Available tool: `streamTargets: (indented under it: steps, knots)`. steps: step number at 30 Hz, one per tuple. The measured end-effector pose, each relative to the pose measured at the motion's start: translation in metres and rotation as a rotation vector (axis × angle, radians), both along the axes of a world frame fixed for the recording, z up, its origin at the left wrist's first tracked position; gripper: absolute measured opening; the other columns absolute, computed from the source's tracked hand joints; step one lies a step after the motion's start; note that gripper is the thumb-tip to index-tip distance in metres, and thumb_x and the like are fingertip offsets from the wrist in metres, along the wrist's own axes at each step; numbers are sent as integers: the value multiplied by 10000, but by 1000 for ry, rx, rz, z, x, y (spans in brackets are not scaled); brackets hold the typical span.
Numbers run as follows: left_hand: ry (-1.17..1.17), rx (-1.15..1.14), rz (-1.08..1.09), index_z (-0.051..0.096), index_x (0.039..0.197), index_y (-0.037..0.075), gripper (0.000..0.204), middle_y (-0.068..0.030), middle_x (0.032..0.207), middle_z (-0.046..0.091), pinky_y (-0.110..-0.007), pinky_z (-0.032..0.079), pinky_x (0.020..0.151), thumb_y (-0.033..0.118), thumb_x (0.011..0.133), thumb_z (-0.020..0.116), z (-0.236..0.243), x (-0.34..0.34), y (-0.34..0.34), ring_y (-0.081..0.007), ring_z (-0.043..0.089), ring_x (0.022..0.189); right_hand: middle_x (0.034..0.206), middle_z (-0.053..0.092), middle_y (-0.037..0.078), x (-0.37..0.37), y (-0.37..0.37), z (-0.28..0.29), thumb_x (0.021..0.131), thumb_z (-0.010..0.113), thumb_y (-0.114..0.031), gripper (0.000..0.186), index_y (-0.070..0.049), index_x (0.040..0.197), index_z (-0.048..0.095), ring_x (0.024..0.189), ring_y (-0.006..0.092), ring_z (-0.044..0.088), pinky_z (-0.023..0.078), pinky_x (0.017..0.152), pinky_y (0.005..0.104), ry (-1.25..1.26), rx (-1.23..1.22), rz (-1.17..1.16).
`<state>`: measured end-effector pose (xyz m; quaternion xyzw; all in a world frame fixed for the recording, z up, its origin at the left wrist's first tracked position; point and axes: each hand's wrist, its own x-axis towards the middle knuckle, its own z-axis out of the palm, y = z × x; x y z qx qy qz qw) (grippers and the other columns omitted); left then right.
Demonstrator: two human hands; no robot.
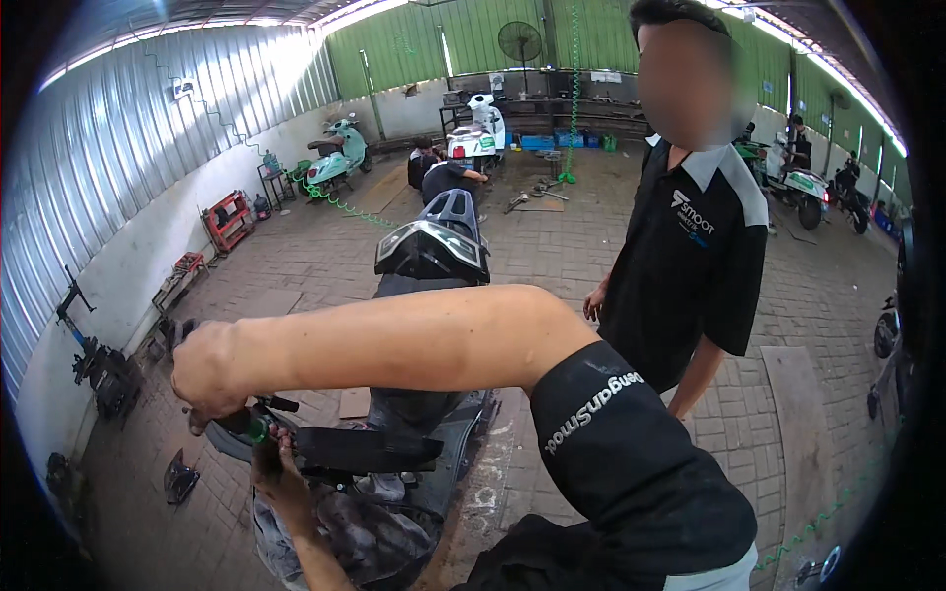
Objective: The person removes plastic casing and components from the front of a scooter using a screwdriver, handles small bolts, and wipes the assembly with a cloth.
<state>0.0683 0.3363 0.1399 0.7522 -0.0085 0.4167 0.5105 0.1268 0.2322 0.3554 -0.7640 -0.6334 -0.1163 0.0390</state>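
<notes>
My right arm reaches across from the lower right. My right hand (209, 372) is closed around the outer end of a dark handlebar grip (235, 422), its fingers mostly hidden behind the knuckles. Just below, my left hand (276, 467) wraps the same grip from underneath, near a green ring (257, 430). The grip belongs to a dark scooter (419, 409) standing in front of me. Beside my left hand runs a long black panel (370, 449). Under it, a greyish, dusty cover (370, 537) is visible. My right forearm hides part of the scooter's middle.
Close on the right stands a person in a black shirt (680, 256). Someone crouches (451, 179) beyond the scooter, by a white scooter (479, 138). A mint scooter (340, 158) and red rack (229, 221) stand left. A dark part (180, 478) lies on the paving.
</notes>
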Motion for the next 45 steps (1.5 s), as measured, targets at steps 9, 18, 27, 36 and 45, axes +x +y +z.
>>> streamTargets:
  steps: [9,18,27,36,45]
  knots:
    - [27,77,52,596,970,-54,149,-108,929,638,-283,470,772,2,847,533,2,0,2,-161,595,839,878,649,147,8,10,-6,749,627,-289,262,-72,889,669,865,306,614,484,731,402,2,23,-4]
    - [16,38,57,599,935,-58,132,-107,907,644,-284,461,759,30,849,550,4,4,-5,-153,592,815,914,644,137,16,13,-3,766,614,-321,275,-102,923,670,879,302,608,483,746,394,-102,-103,53]
    - [59,144,114,595,958,-69,157,-120,923,641,-281,459,758,36,861,529,10,-1,-6,-167,596,826,913,646,135,29,14,-7,767,609,-339,304,-118,971,654,861,303,613,488,726,389,-155,-142,305]
    - [27,-70,9,597,923,-80,167,-137,982,634,-289,447,830,8,878,463,9,-1,-16,-191,595,932,900,650,130,23,10,0,765,603,-427,375,-99,936,661,865,303,617,495,733,381,-144,-190,301]
    - [61,-35,22,608,988,-47,187,-130,1004,636,-287,458,824,55,875,499,-5,2,7,-183,609,907,868,634,167,28,18,-5,724,576,-212,245,-58,905,635,825,327,606,478,721,411,-63,-80,422]
